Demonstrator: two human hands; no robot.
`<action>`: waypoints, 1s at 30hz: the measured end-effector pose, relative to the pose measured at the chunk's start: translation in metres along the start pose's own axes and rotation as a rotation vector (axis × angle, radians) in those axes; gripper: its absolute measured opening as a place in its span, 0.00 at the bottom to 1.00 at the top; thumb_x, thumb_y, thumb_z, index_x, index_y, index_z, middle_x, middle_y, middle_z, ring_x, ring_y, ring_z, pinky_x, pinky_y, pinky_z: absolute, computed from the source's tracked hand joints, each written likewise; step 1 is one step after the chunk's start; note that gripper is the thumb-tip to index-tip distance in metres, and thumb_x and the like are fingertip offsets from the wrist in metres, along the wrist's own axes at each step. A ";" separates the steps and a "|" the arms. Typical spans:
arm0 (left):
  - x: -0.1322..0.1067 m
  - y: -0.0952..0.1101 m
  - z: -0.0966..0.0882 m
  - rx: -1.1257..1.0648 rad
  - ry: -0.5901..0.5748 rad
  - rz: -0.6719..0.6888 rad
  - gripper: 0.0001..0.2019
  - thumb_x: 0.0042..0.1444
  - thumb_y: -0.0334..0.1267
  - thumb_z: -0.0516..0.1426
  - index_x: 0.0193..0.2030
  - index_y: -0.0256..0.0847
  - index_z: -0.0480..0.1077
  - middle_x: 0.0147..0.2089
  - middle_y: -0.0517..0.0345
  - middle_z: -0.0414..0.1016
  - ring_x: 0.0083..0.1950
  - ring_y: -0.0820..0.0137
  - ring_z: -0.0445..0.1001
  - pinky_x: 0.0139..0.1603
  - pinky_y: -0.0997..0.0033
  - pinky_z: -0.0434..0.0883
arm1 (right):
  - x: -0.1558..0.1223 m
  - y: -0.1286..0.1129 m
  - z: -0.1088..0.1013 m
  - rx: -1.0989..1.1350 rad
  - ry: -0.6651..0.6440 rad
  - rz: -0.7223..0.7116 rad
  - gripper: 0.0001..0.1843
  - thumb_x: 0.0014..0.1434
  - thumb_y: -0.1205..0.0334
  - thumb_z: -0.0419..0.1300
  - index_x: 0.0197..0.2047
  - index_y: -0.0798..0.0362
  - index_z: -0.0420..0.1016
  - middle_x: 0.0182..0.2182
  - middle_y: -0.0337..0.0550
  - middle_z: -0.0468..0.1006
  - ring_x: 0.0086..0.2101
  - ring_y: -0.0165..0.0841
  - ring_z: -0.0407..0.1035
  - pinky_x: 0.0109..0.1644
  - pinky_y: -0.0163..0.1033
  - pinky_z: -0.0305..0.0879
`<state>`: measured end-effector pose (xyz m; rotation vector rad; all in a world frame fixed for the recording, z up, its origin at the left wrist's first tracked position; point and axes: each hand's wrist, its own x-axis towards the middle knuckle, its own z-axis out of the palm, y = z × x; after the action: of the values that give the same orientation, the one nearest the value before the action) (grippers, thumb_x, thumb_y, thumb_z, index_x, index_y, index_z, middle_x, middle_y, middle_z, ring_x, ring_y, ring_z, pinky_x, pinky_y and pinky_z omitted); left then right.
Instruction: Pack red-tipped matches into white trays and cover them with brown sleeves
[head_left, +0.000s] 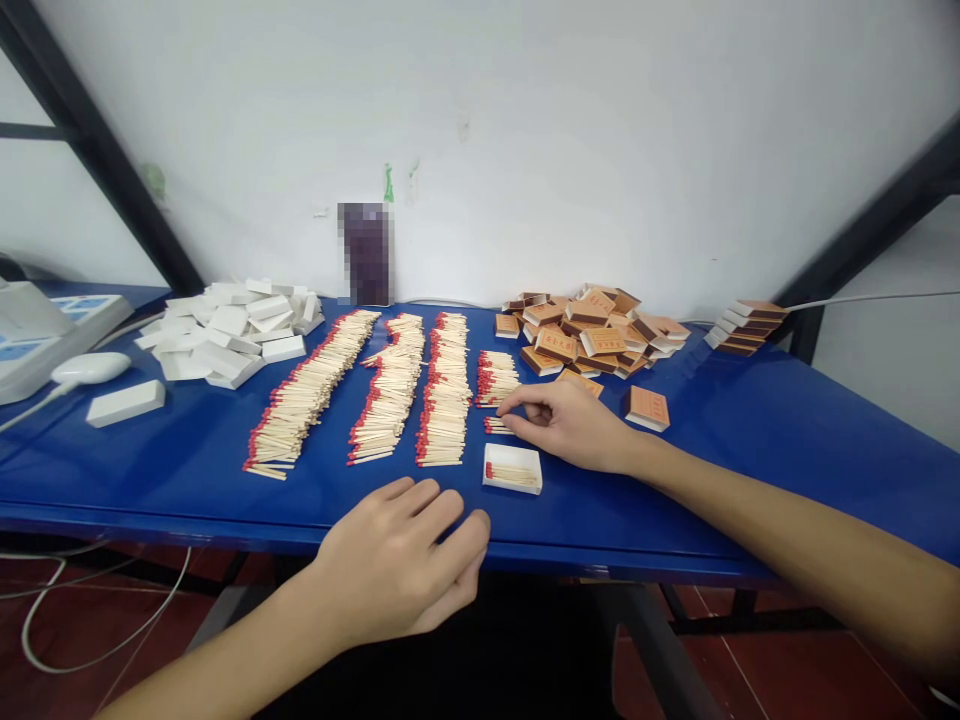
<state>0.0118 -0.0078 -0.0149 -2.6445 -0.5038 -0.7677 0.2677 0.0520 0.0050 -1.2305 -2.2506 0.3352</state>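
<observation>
My right hand (564, 420) rests on the blue table (787, 440), its fingertips pinched on a few red-tipped matches at the near end of the short match row (495, 378). Just in front of it lies a white inner tray (512, 468) with a few matches inside. My left hand (405, 560) hangs loosely curled over the table's front edge, touching nothing I can see. Three longer rows of matches (390, 385) lie to the left of the right hand.
A heap of white trays (229, 330) sits at the back left, with one tray (125, 402) apart. Orange matchbox sleeves (592, 330) are piled at the back right; one sleeve (646, 408) lies near my wrist. A stack of boxes (746, 327) is far right. A white device (45, 335) and mouse (90, 367) stand far left.
</observation>
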 end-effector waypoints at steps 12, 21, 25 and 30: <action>-0.001 -0.001 -0.001 -0.005 -0.009 -0.005 0.05 0.61 0.35 0.54 0.43 0.38 0.69 0.30 0.60 0.66 0.31 0.67 0.66 0.32 0.65 0.64 | -0.001 -0.001 -0.002 0.021 -0.027 0.005 0.10 0.63 0.58 0.59 0.38 0.53 0.81 0.16 0.30 0.59 0.18 0.25 0.53 0.26 0.34 0.49; -0.001 0.000 0.001 -0.004 -0.008 -0.005 0.05 0.62 0.35 0.55 0.43 0.38 0.69 0.30 0.61 0.66 0.31 0.67 0.65 0.32 0.65 0.64 | -0.003 -0.001 -0.006 0.097 -0.087 -0.096 0.13 0.64 0.59 0.58 0.39 0.54 0.83 0.18 0.34 0.67 0.19 0.25 0.53 0.25 0.34 0.49; 0.000 -0.001 0.002 0.003 -0.006 -0.004 0.05 0.62 0.35 0.54 0.43 0.38 0.69 0.30 0.61 0.66 0.31 0.67 0.65 0.32 0.65 0.64 | -0.003 0.001 -0.005 0.092 -0.074 -0.103 0.12 0.64 0.59 0.59 0.38 0.55 0.83 0.19 0.34 0.67 0.19 0.25 0.53 0.25 0.33 0.49; -0.001 0.000 0.002 0.001 -0.008 -0.004 0.05 0.62 0.35 0.55 0.43 0.39 0.69 0.30 0.61 0.66 0.31 0.67 0.65 0.32 0.65 0.63 | -0.003 0.002 -0.004 0.104 -0.063 -0.106 0.12 0.64 0.59 0.60 0.40 0.55 0.83 0.17 0.32 0.65 0.19 0.24 0.51 0.24 0.33 0.48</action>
<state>0.0121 -0.0070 -0.0170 -2.6472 -0.5112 -0.7576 0.2726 0.0502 0.0064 -1.0570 -2.3103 0.4497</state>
